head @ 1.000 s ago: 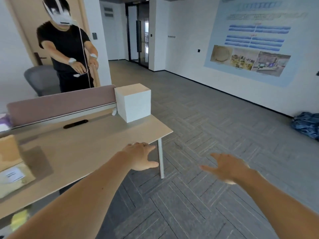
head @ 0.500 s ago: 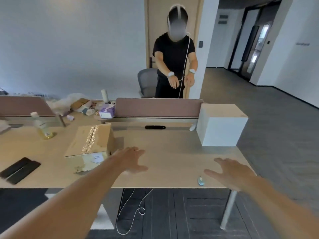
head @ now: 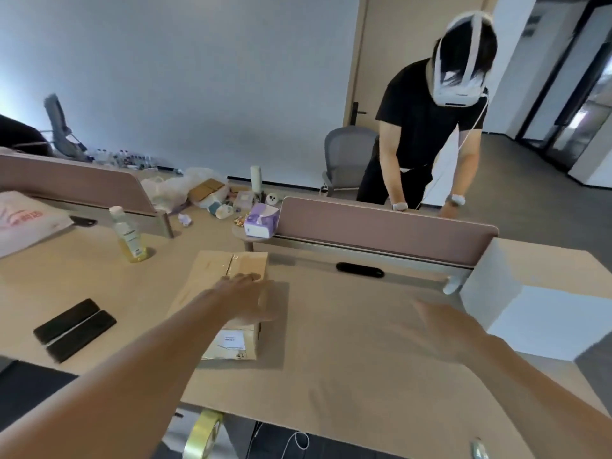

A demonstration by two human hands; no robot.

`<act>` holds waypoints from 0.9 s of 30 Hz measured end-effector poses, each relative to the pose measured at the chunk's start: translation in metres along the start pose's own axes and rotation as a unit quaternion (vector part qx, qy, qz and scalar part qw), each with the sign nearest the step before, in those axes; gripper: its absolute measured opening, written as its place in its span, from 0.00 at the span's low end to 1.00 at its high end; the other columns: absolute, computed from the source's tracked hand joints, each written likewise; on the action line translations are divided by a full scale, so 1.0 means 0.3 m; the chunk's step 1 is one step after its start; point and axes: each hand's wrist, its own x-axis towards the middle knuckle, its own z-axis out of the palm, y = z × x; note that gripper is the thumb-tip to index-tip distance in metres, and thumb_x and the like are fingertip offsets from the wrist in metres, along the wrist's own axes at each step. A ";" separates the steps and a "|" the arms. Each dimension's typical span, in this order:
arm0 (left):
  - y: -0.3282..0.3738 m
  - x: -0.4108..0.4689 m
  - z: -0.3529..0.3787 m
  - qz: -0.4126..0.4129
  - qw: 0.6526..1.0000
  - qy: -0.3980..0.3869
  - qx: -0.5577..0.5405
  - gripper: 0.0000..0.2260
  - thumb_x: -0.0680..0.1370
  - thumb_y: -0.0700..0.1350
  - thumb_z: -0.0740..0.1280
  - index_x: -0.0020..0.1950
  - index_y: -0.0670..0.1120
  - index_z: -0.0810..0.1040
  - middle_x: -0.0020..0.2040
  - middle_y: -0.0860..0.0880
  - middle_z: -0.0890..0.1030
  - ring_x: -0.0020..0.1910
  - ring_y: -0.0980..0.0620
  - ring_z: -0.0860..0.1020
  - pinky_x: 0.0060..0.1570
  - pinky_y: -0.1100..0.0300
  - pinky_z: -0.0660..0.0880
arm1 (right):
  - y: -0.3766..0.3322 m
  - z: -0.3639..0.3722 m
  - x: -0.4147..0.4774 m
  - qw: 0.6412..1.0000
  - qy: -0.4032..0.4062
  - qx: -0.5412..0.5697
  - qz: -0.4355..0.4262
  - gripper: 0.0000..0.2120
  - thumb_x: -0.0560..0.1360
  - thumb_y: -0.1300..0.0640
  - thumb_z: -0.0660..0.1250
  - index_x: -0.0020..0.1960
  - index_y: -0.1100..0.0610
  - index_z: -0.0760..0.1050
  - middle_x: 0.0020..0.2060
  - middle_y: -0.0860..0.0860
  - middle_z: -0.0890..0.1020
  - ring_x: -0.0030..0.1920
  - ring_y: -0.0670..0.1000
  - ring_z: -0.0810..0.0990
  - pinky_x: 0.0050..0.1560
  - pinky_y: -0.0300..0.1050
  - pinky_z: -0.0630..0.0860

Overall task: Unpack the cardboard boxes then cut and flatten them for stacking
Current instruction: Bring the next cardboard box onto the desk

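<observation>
A taped brown cardboard box (head: 215,273) with a white label on its near side sits on the wooden desk (head: 347,359), left of centre. My left hand (head: 243,298) lies flat on the box's top right part, fingers straight. My right hand (head: 443,329), blurred, hovers open over the bare desk to the right of the box, holding nothing. A white box (head: 543,293) stands at the desk's right end. A roll of clear tape (head: 203,433) shows just below the desk's near edge.
A person in black with a white headset (head: 427,127) leans over behind the mauve divider (head: 381,226). On the desk lie two black slabs (head: 74,329), a bottle of yellow liquid (head: 127,235), a tissue pack (head: 261,220), bags and clutter. A small bluish object (head: 479,448) sits near the bottom right.
The view swung left from the floor to the desk and moved closer. My left hand reached forward and came to rest on the cardboard box; my right hand moved over the desk.
</observation>
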 end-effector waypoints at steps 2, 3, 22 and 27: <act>-0.068 0.058 0.005 -0.003 1.000 -0.003 -0.016 0.37 0.78 0.68 0.60 0.83 0.57 0.53 0.83 0.51 0.57 0.80 0.47 0.59 0.76 0.46 0.60 | -0.073 -0.013 0.111 1.000 -0.007 -0.020 -0.022 0.42 0.74 0.23 0.51 0.77 0.51 0.61 0.70 0.51 0.75 0.68 0.54 0.74 0.62 0.48 0.72; -0.101 0.078 0.016 -0.009 1.000 -0.008 -0.022 0.36 0.79 0.68 0.60 0.83 0.57 0.52 0.83 0.50 0.57 0.80 0.47 0.59 0.76 0.46 0.60 | -0.117 -0.023 0.162 0.999 -0.010 -0.022 -0.033 0.49 0.68 0.18 0.46 0.76 0.51 0.63 0.70 0.51 0.75 0.68 0.54 0.75 0.63 0.49 0.72; -0.689 0.206 0.255 -0.264 0.953 -0.083 -0.123 0.37 0.79 0.66 0.63 0.83 0.59 0.51 0.83 0.49 0.55 0.80 0.45 0.59 0.75 0.45 0.63 | -0.994 -0.116 1.066 0.949 -0.071 -0.087 -0.293 0.48 0.65 0.16 0.46 0.74 0.44 0.66 0.68 0.49 0.75 0.68 0.55 0.74 0.64 0.56 0.72; -0.711 0.291 0.384 -0.288 0.928 -0.145 -0.185 0.37 0.79 0.67 0.63 0.82 0.64 0.47 0.84 0.46 0.52 0.80 0.42 0.58 0.74 0.43 0.64 | -1.103 -0.016 1.197 0.932 -0.102 -0.135 -0.321 0.39 0.74 0.24 0.53 0.75 0.48 0.64 0.69 0.53 0.72 0.69 0.58 0.71 0.65 0.56 0.71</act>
